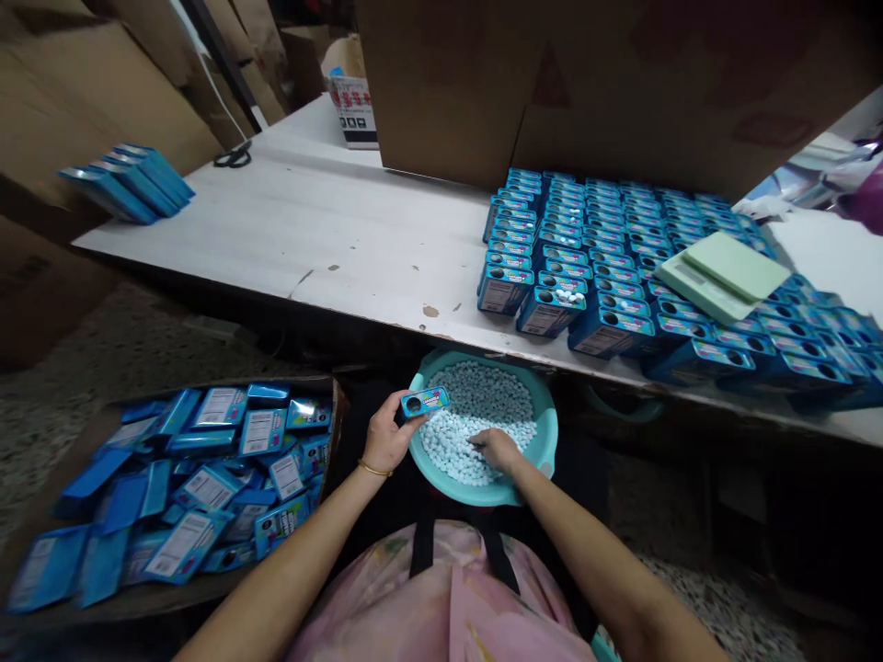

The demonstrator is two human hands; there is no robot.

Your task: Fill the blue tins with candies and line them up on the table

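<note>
My left hand [386, 438], with a bangle at the wrist, grips a small blue candy tin [425, 402] over the left rim of a turquoise basin [549, 425]. The tin's top faces up and shows a dark round opening. Small pale, rounded candies [479, 386] fill much of the basin, which sits at my lap. My right hand [500, 450] reaches in among them, its fingers drawn together at the candies' surface. A small dark bit shows at those fingertips, too small to name.
Many blue tins [607, 267] stand in rows on the white table [345, 221], a pale green scale [724, 273] on top. More tins fill a carton [337, 405] at left. Several tins [131, 182] and black scissors [235, 155] lie at the table's left end. A large cardboard box [455, 92] stands behind.
</note>
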